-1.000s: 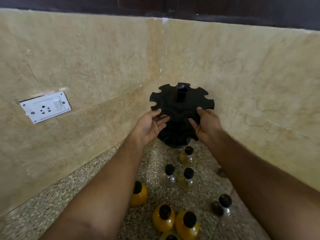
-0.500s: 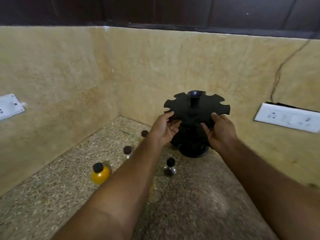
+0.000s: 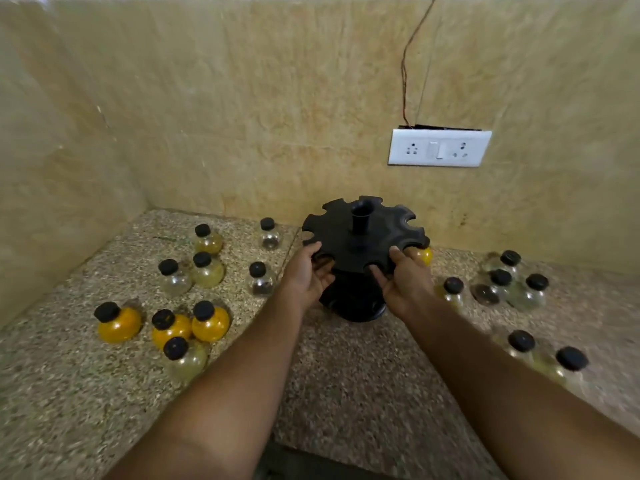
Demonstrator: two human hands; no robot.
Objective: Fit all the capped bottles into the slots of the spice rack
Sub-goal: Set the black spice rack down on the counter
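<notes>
Holding the spice rack (image 3: 362,244) by its upper slotted disc, I have the left hand (image 3: 306,275) at the disc's 8 o'clock edge and the right hand (image 3: 403,280) at its 4 o'clock edge, fingers curled onto the rim on both sides. I judge this two-sided grip serves to steady or seat the rack on the bench (image 3: 346,375) with open slots facing outward. No slot visibly holds a bottle; a yellow bottle (image 3: 424,254) stands just beside the rack, behind the right hand.

Capped bottles stand loose on the bench. One group, including three yellow-filled bottles (image 3: 166,327), lies at 9 o'clock of the left hand. A clear-bottle group (image 3: 509,282) lies at 3 o'clock of the right hand, well apart.
</notes>
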